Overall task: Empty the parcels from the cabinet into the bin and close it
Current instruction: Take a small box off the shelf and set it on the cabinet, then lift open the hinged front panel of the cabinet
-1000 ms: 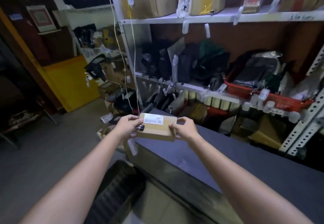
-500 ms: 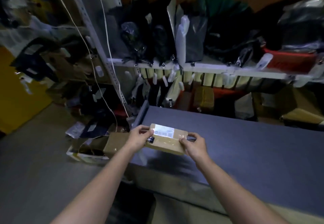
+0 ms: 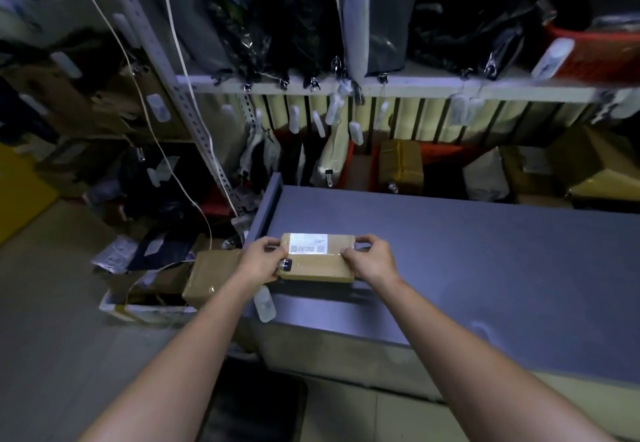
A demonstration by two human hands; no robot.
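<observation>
Brown cardboard under glossy clear tape makes up the flat rectangular parcel (image 3: 317, 266), which is held between both hands over the near left corner of a broad grey flat top (image 3: 450, 251). The left hand (image 3: 259, 259) grips its left short end, thumb on top, with a small dark cylindrical object (image 3: 285, 263) tucked against the parcel; what that is I cannot tell. The right hand (image 3: 369, 259) pinches the right short end, fingers curled over the far edge. Whether the parcel rests on the grey top or hangs just above it is unclear.

The step in hand looks like carrying one parcel toward the bin, which I cannot pick out with confidence. The next move calls for finding the bin's opening and releasing both ends together.

A white printed label (image 3: 308, 243) with barcodes covers the far part of the parcel's upper face. Its edges look crisp and undented.
</observation>
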